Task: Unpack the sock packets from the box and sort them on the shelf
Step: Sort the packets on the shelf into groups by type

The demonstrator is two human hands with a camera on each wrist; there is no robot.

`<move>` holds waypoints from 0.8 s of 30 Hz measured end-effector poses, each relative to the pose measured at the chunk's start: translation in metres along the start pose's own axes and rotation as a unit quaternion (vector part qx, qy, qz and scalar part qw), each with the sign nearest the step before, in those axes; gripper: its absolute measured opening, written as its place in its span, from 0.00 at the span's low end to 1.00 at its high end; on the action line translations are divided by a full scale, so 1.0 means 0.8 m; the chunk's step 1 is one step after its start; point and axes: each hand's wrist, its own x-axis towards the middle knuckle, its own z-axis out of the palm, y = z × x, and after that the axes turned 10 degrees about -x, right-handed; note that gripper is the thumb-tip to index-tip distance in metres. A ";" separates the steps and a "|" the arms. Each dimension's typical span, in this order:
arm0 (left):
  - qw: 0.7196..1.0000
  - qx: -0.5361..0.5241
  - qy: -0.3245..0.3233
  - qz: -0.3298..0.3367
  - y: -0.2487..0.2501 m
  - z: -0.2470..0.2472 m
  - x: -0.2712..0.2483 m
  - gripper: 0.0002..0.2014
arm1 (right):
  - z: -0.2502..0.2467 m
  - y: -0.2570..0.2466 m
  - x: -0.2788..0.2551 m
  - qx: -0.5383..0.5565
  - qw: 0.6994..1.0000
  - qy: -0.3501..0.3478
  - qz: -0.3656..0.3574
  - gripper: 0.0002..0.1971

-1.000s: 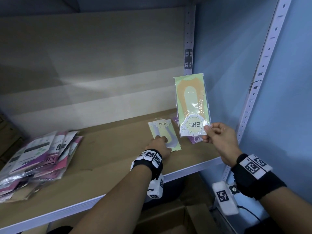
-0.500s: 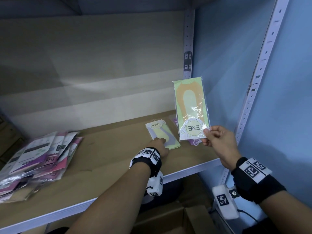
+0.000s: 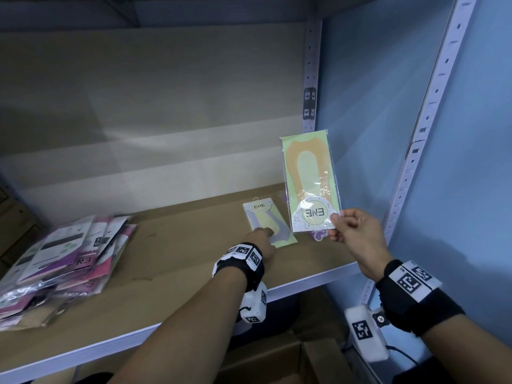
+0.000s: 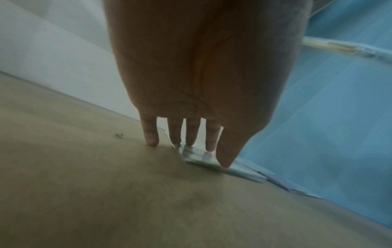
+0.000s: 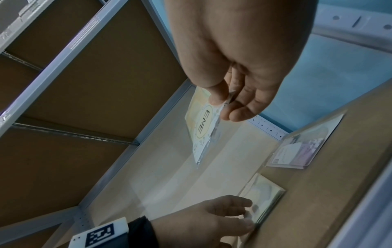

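Honestly barely started: right hand (image 3: 353,231) pinches an orange packet (image 3: 309,181), left hand (image 3: 261,243) presses one flat on the shelf (image 3: 194,261), unsorted pile (image 3: 63,256) waiting.

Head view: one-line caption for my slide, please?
Right hand holds up a green packet; left hand presses another packet flat on the shelf.

Two hands in view: left hand (image 3: 261,243), right hand (image 3: 356,231). One sock packet held upright (image 3: 309,180), centre right. Two packets flat on the shelf: one green (image 3: 266,221), one purple (image 3: 318,234), mostly hidden. One loose pile (image 3: 63,256), lower left; count indeterminate.
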 end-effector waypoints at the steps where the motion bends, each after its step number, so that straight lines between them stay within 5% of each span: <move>1: 1.000 -0.009 0.005 0.000 0.000 -0.001 -0.001 0.27 | 0.000 0.001 0.000 0.000 1.000 0.001 0.000 0.03; 7: 0.963 -0.219 0.150 0.034 0.019 -0.026 -0.021 0.20 | 0.002 0.000 -0.002 -0.008 1.000 -0.003 -0.009 0.01; 11: 0.856 -0.511 0.067 0.041 0.045 -0.059 -0.054 0.19 | 0.014 0.000 -0.005 -0.020 1.000 -0.016 -0.001 0.07; 13: 0.832 -0.549 0.050 0.066 0.047 -0.067 -0.065 0.15 | 0.024 -0.002 -0.011 -0.018 1.000 -0.023 0.000 0.06; 17: 0.839 -0.531 0.104 0.061 0.031 -0.071 -0.071 0.16 | 0.040 -0.009 -0.024 -0.030 0.998 -0.058 0.001 0.03; 20: 0.846 -0.519 0.112 0.037 0.019 -0.075 -0.076 0.15 | 0.039 -0.010 -0.024 -0.141 0.988 -0.060 -0.001 0.10; 22: 0.865 -0.488 0.108 0.034 0.016 -0.085 -0.081 0.11 | 0.030 -0.014 -0.024 -0.290 0.955 -0.028 -0.058 0.20; 24: 0.909 -0.401 0.102 0.052 0.013 -0.099 -0.087 0.11 | 0.022 -0.020 -0.026 -0.327 0.932 -0.003 -0.154 0.24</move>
